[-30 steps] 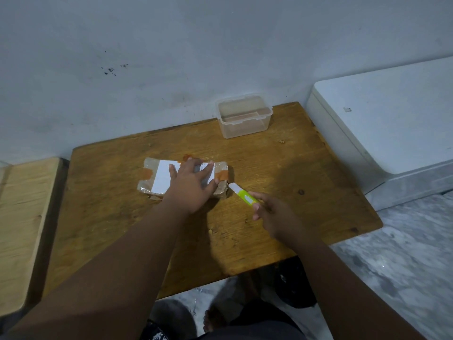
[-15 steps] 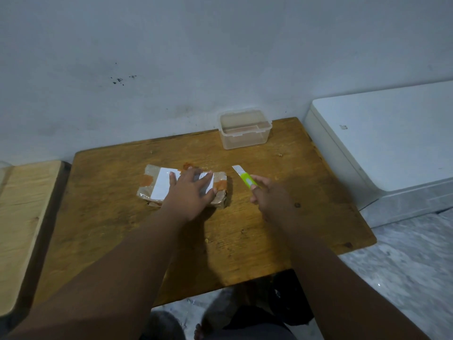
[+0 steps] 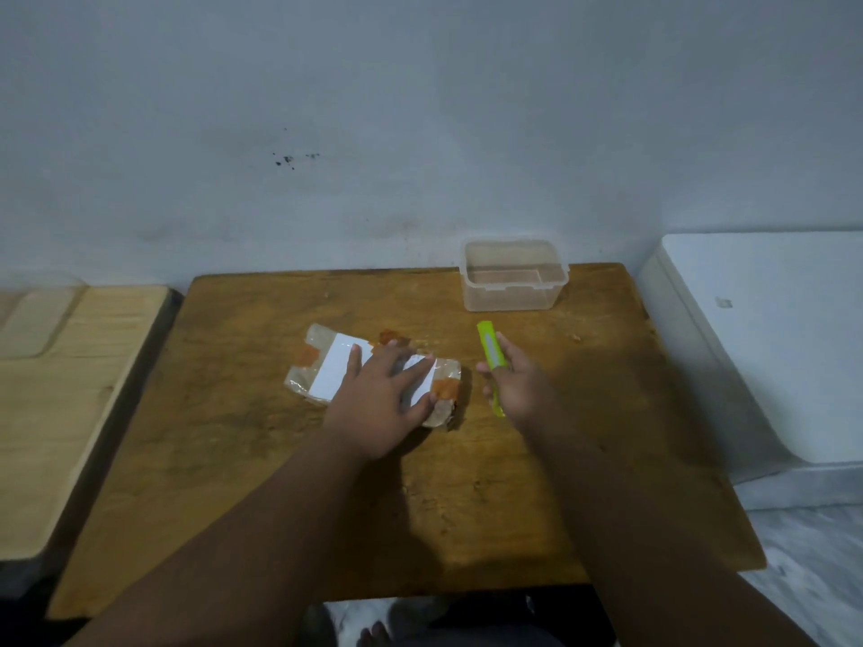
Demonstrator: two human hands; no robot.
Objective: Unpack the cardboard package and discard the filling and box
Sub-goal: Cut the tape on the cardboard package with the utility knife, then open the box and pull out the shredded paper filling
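Pressing our left hand [image 3: 380,398] flat and open on the taped cardboard package [image 3: 322,372] at the middle of the wooden table [image 3: 261,483], we grip a green utility knife [image 3: 489,352] in our closed right hand [image 3: 516,389] just beside it. We judge a slip of the blade could nick our spread fingers [image 3: 420,366], or a deep cut could damage the contents.

right hand [image 3: 518,389] pulled the green cutter [image 3: 490,354] off the package [image 3: 322,375] end, swung it from pointing left to pointing far, blade no longer showing
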